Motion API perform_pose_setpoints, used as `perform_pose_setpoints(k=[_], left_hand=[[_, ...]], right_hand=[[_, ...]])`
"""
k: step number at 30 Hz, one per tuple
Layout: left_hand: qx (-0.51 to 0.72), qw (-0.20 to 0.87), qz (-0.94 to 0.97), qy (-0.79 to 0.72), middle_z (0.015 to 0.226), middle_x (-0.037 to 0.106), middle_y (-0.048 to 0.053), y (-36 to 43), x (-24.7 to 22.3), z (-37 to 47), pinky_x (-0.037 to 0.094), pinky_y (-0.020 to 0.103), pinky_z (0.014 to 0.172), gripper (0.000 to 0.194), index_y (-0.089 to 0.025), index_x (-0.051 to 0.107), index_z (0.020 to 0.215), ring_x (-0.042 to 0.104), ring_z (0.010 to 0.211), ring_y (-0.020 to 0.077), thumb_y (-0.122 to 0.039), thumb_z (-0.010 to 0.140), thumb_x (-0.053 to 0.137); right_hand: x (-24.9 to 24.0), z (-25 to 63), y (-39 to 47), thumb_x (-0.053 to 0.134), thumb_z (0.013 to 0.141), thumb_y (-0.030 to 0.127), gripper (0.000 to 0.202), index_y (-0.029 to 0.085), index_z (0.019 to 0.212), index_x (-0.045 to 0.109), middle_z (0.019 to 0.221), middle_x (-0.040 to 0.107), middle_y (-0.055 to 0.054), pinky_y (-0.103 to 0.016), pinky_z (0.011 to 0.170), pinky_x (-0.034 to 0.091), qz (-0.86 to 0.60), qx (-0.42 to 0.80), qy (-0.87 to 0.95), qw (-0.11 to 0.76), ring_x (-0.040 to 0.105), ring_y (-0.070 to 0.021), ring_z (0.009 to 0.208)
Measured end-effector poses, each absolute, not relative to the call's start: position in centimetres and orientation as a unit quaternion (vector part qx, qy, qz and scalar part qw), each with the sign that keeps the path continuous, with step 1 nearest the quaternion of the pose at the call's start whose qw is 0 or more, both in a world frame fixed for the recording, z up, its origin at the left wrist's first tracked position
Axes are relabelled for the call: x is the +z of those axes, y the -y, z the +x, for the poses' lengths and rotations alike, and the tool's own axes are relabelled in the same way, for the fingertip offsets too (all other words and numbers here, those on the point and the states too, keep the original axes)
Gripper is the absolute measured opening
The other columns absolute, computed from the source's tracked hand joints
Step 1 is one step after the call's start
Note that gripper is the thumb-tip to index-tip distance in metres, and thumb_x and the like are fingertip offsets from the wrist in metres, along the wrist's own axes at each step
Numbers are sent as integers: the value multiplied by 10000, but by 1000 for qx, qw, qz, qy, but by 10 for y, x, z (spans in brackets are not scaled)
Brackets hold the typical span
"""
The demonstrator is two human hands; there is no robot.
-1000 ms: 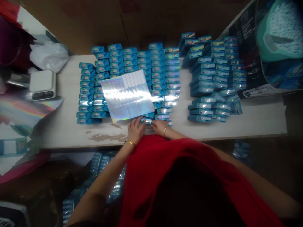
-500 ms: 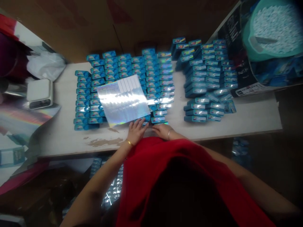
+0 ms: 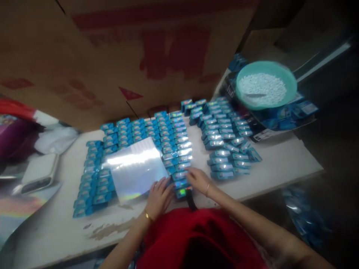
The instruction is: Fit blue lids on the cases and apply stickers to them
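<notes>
Small blue blister-like packs (image 3: 166, 144) stand in several tight rows on the white table. A shiny silver sticker sheet (image 3: 137, 172) with a rainbow sheen lies over the front of these rows. My left hand (image 3: 159, 196) rests by the sheet's lower right corner, its fingers stretched toward the nearest packs. My right hand (image 3: 198, 180) is on the other side of the rightmost row, fingertips against the packs (image 3: 181, 183) there. Both hands look open, though blur softens the fingers. A dark strap-like piece hangs between my hands near the red garment.
A second group of blue packs (image 3: 221, 130) stands to the right. Behind it, a green bowl (image 3: 290, 87) of small white pieces sits on a black box of packs. Large cartons (image 3: 112, 67) form the back. At left are a white device (image 3: 39, 173) and a plastic bag (image 3: 54, 140).
The view has tilted up, showing more of the cartons. My right hand has moved from the front of the rightmost row to its right side; my left hand stays near the sheet's corner.
</notes>
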State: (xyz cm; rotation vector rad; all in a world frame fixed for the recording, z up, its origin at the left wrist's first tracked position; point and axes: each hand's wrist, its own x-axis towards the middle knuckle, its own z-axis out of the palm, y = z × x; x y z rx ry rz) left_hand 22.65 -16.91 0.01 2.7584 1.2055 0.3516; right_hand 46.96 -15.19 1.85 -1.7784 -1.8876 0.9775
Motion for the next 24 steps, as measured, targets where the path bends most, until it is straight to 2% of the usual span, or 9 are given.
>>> perform_pose_setpoints(k=[2, 4, 7, 9, 12, 14, 18, 24], left_hand=[[133, 59, 890, -432, 1477, 416, 131, 141, 10, 252, 305, 474, 1093, 472, -216, 505, 1342, 300, 1406, 292, -348, 889, 519], [116, 75, 877, -461, 1545, 277, 161, 104, 14, 285, 248, 517, 1123, 685, -175, 397, 1427, 172, 1449, 343, -479, 837, 567], [49, 111, 877, -465, 1578, 138, 197, 45, 9, 334, 146, 588, 1138, 1072, -130, 278, 1485, 59, 1450, 417, -690, 647, 644], [4, 131, 885, -446, 1579, 110, 214, 12, -2, 356, 86, 605, 1142, 1206, -111, 254, 1492, 28, 1446, 434, -757, 553, 649], [-42, 150, 895, -419, 1579, 99, 218, -17, -19, 371, 43, 617, 1138, 1254, -120, 219, 1506, 17, 1442, 447, -802, 529, 610], [-60, 159, 898, -406, 1579, 107, 212, -25, -28, 373, 43, 623, 1134, 1247, -137, 201, 1514, 26, 1438, 458, -821, 541, 576], [-53, 163, 902, -397, 1579, 93, 220, -24, -37, 373, 71, 618, 1132, 1243, -123, 173, 1518, 16, 1435, 465, -846, 570, 523], [-44, 160, 897, -409, 1586, 17, 218, -22, -36, 378, 85, 619, 1124, 1262, -107, 135, 1522, -37, 1432, 468, -845, 573, 522]], right_hand=[[16, 490, 109, 407, 943, 393, 421, 157, 1225, 612, 1041, 665, -132, -363, 867, 504, -655, 259, 668, 241, 630, -238, 956], [13, 506, 55, 395, 941, 396, 462, 139, 1281, 574, 1170, 609, -170, -403, 932, 472, -674, 177, 669, 258, 571, -274, 1093], [9, 516, -29, 363, 954, 410, 532, 131, 1395, 465, 1421, 457, -171, -431, 1049, 377, -701, 121, 668, 218, 414, -297, 1307], [3, 513, -77, 335, 965, 424, 567, 134, 1448, 394, 1533, 322, -140, -445, 1119, 279, -704, 116, 679, 173, 273, -295, 1408], [-14, 501, -129, 315, 970, 440, 588, 152, 1483, 330, 1590, 188, -104, -481, 1167, 130, -681, 130, 710, 122, 106, -282, 1467], [-29, 492, -150, 305, 971, 446, 587, 163, 1485, 326, 1595, 167, -95, -501, 1170, 77, -658, 141, 732, 107, 71, -284, 1473], [-50, 488, -165, 275, 977, 425, 556, 183, 1470, 361, 1580, 230, -83, -517, 1167, 47, -636, 135, 751, 119, 86, -298, 1468], [-52, 503, -165, 283, 977, 398, 545, 167, 1462, 373, 1547, 314, -102, -512, 1171, 1, -614, 127, 771, 113, 170, -288, 1449]])
